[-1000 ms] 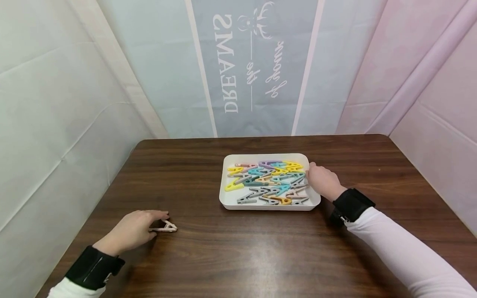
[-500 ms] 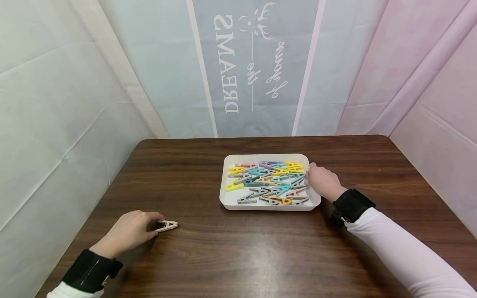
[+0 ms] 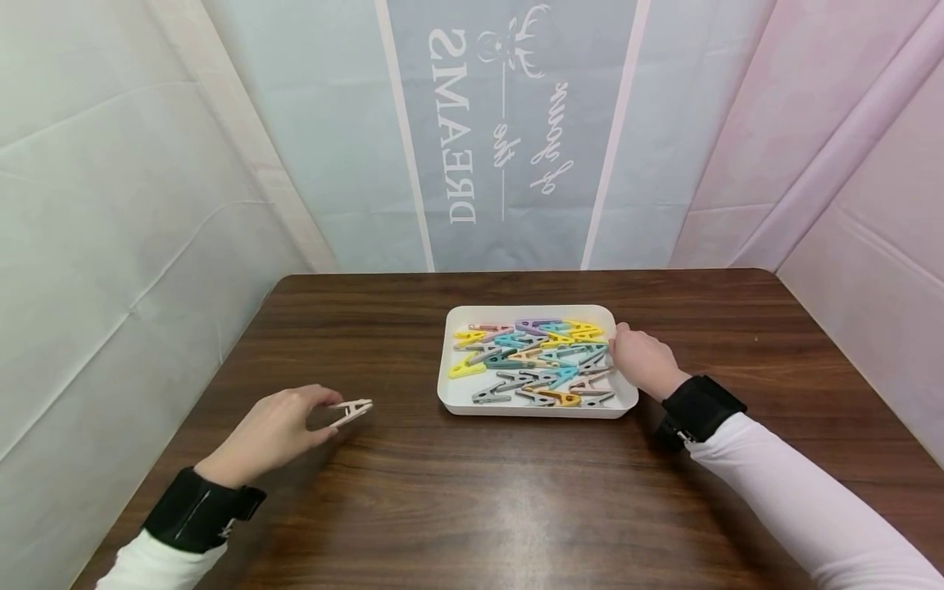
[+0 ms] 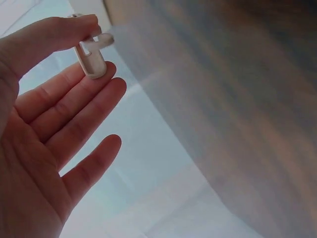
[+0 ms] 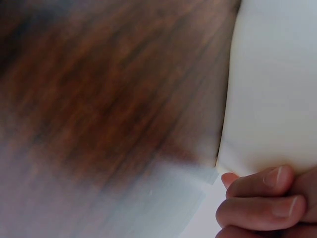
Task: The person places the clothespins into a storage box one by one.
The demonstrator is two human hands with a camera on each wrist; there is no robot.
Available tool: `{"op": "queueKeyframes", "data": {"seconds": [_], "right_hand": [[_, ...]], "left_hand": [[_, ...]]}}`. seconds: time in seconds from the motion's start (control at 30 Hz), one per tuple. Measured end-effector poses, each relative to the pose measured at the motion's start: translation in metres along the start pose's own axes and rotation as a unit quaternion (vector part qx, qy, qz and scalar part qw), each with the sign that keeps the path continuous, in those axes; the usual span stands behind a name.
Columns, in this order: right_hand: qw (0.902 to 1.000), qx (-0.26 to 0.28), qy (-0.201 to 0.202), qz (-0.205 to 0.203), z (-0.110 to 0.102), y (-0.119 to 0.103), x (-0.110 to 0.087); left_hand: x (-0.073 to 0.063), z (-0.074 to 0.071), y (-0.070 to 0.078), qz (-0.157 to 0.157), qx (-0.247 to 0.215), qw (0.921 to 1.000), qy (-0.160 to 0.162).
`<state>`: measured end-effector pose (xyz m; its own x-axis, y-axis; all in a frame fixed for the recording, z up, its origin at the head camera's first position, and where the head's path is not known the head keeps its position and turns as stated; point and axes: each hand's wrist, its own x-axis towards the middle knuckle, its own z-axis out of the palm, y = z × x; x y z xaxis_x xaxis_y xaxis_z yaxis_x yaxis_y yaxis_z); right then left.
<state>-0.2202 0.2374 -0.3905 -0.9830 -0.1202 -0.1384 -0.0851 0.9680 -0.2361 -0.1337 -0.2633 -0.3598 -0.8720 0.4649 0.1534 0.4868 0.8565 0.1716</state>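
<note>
My left hand [image 3: 273,430] pinches a pale beige clothespin [image 3: 352,412] between thumb and fingers, over the left part of the table. In the left wrist view the clothespin [image 4: 93,67] sits at the thumb tip, while the other fingers stay spread. A white tray [image 3: 538,411] lies right of the middle, with my right hand [image 3: 647,360] holding its right edge. Inside it are many clothespins in yellow, teal, grey, purple and orange, such as a yellow clothespin [image 3: 467,369]. The right wrist view has curled fingers [image 5: 257,213] against the white tray wall [image 5: 272,89].
The brown wood-grain table [image 3: 413,508] reaches back to a hanging cloth [image 3: 354,164] with mirrored lettering. Pale cloth sheets close off the left and right sides. A black band [image 3: 201,510] wraps my left wrist, and another black band [image 3: 704,410] my right.
My left hand has taken the clothespin between thumb and fingers, raised it off the table and carried it slightly right and away from me. The right hand stays on the tray.
</note>
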Motion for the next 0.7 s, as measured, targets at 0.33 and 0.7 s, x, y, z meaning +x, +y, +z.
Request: {"op": "queueKeyframes", "data": {"seconds": [0.33, 0.7], "right_hand": [[0.9998, 0.001, 0.014, -0.012, 0.001, 0.0, -0.002], [0.9999, -0.002, 0.009, -0.012, 0.0, -0.001, -0.002]], "left_hand": [[0.044, -0.003, 0.025, 0.042, -0.031, 0.9985, -0.015], [0.1, -0.006, 0.059, 0.082, -0.035, 0.9953, -0.037]]}}
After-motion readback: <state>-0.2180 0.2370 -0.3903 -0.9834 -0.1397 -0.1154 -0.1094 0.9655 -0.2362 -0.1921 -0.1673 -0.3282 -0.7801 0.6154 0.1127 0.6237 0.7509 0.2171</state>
